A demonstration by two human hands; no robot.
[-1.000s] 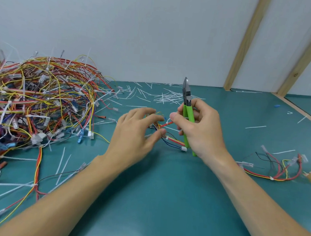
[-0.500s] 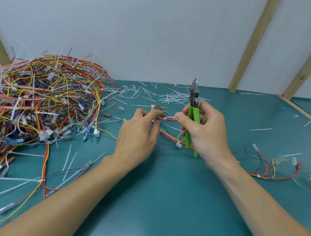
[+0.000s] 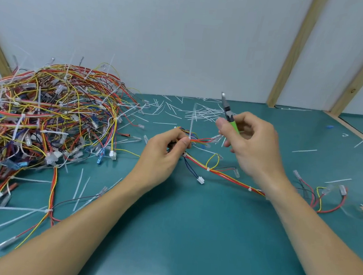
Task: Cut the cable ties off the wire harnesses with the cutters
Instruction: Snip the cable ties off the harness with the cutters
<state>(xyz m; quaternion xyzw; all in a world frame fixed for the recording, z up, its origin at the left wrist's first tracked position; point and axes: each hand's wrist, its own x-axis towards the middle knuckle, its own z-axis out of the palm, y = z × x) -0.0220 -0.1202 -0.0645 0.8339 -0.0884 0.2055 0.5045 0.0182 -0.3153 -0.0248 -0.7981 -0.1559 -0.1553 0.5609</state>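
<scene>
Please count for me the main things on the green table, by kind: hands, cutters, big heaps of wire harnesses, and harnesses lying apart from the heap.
Hands: 2, left hand and right hand
Cutters: 1
Big heap of wire harnesses: 1
Harnesses apart from the heap: 2, held harness and harness at right
Total: 6

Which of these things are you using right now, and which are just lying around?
In use:
- cutters in the right hand
- wire harness pinched by the left hand
- its upright cable tie

Lying about:
- big wire pile
- cut tie scraps
- wooden posts
</scene>
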